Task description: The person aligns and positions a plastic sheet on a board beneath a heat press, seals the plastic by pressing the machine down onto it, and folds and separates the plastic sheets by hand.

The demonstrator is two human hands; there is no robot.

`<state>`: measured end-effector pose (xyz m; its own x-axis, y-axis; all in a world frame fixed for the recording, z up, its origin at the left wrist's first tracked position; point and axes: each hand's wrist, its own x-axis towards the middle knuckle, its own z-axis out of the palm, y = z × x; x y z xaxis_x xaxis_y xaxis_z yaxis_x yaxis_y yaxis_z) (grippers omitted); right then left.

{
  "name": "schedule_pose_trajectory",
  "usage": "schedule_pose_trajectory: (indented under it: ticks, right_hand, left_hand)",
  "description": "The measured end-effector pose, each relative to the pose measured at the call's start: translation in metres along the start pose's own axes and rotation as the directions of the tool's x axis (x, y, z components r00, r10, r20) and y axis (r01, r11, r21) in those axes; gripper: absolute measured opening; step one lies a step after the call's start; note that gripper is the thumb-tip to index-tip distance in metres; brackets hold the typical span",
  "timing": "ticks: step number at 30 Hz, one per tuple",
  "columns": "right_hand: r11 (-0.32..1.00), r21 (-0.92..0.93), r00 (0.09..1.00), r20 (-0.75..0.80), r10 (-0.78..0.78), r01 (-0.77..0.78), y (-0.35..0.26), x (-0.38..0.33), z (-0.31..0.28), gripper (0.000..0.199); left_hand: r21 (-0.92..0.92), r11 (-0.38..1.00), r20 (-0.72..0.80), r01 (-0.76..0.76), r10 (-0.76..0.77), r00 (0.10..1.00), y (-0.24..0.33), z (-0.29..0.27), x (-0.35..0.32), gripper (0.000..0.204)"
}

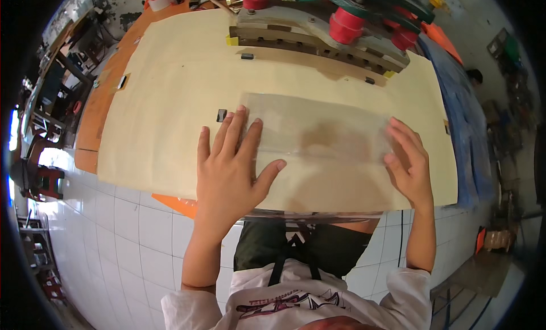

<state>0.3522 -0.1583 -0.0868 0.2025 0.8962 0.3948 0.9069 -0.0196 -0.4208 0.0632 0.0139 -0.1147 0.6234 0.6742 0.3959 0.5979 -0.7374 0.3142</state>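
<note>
Clear plastic sheet (pixel 284 122), flat on cream-topped bench (pixel 153 102), near side of metal-bar fixture (pixel 296 37).
Spread wide with left hand (pixel 230 153) at left edge, gripping nothing visible; half-curled with right hand (pixel 412 165) at right edge, cannot tell if pinching. For a clean lay: smooth lightly from middle outward, keep tension even, hold edges square, maybe sight off small black block (pixel 222 115) just beside left hand.

The left hand (pixel 229 162) hides part of the left edge of the clear plastic sheet (pixel 281 119), the right hand (pixel 410 165) part of its right. The view's top cuts off the green-and-red press (pixel 301 24); a red stool (pixel 50 182) is blurred.
</note>
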Motion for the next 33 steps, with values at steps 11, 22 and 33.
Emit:
schedule_pose_trajectory:
  ticks: [11, 22, 33]
  right_hand:
    - [0.99, -0.132, 0.982, 0.19, -0.014, 0.039, 0.005, -0.001, 0.001, 0.043]
    - [0.603, 0.558, 0.818, 0.324, 0.475, -0.571, 0.018, 0.048, -0.011, 0.046]
    - [0.711, 0.194, 0.593, 0.716, 0.368, -0.676, 0.034, 0.098, -0.026, 0.024]
  left_hand:
    - [-0.005, 1.0, -0.014, 0.007, -0.007, 1.0, -0.001, 0.0, -0.002, 0.065]
    - [0.009, 1.0, -0.047, -0.025, 0.025, 0.999, -0.003, 0.002, -0.004, 0.067]
    - [-0.018, 1.0, -0.046, -0.018, 0.017, 0.999, -0.007, 0.001, -0.006, 0.066]
